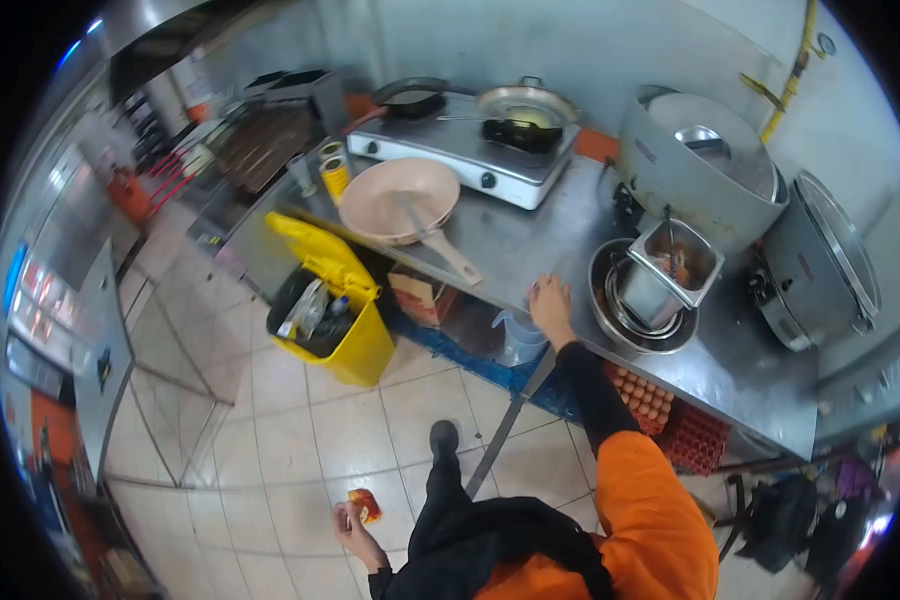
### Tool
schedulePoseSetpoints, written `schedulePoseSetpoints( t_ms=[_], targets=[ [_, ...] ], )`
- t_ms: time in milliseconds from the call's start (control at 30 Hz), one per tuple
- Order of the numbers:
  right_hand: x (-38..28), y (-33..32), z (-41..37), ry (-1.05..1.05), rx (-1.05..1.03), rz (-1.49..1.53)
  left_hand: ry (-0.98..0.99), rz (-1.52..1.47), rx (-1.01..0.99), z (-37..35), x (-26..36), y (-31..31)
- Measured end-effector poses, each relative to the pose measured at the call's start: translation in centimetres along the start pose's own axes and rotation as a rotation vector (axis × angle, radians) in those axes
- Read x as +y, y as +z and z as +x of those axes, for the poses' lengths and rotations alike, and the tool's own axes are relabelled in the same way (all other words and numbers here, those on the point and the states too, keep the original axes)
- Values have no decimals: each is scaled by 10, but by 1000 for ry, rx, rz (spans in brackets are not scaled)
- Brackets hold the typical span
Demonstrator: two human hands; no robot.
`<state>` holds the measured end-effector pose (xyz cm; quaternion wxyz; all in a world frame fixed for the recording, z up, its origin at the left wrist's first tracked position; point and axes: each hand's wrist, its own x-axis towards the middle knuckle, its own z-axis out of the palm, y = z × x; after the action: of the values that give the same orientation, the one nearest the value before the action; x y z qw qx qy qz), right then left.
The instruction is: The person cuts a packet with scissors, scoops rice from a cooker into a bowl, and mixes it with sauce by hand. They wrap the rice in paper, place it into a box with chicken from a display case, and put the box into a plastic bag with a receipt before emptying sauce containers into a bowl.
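Low over the tiled floor, my left hand (350,524) pinches a small red-and-yellow packet (367,506) by its edge; its contents are hidden. My right hand (550,304) lies on the front edge of the steel counter (530,248), fingers stretched out and holding nothing. Just right of that hand stands a stack of metal bowls (610,262), with a square steel container (660,290) tilted inside. To the hand's left, a beige frying pan (365,200) rests on the counter, a spatula (406,208) lying in it and its handle pointing toward me.
A yellow trash bin (365,345) with its lid up and rubbish inside stands by the counter. A gas stove (440,150) with pans and a large pot (660,150) are at the back. Egg trays (638,397) and a plastic jug (520,340) sit below the counter.
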<state>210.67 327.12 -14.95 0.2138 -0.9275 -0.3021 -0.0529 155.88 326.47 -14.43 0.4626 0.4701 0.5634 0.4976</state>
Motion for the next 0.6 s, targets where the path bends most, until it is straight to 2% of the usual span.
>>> schedulePoseSetpoints(
  t_ms=[67,167,233,300,367,433,500,567,600],
  targets=[
    [5,10,-7,-183,150,48,9,-12,-109,49,1,38],
    [4,1,-18,-158,244,131,20,-18,-274,109,25,98],
    [-1,-6,-10,-105,331,194,89,-47,-502,150,42,140],
    [-3,-3,1,254,116,98,71,-44,-619,180,58,181],
    [-8,-3,7,332,84,-32,162,67,-844,202,63,217],
    [-18,1,12,411,35,-150,131,39,-973,206,73,251],
    [-27,6,20,485,-62,-292,-6,-17,-1141,210,69,282],
    [-39,2,24,522,-88,-327,-48,-34,-1283,209,48,305],
    [-43,0,26,515,-126,-356,-242,-140,-1334,196,46,315]
  ],
)
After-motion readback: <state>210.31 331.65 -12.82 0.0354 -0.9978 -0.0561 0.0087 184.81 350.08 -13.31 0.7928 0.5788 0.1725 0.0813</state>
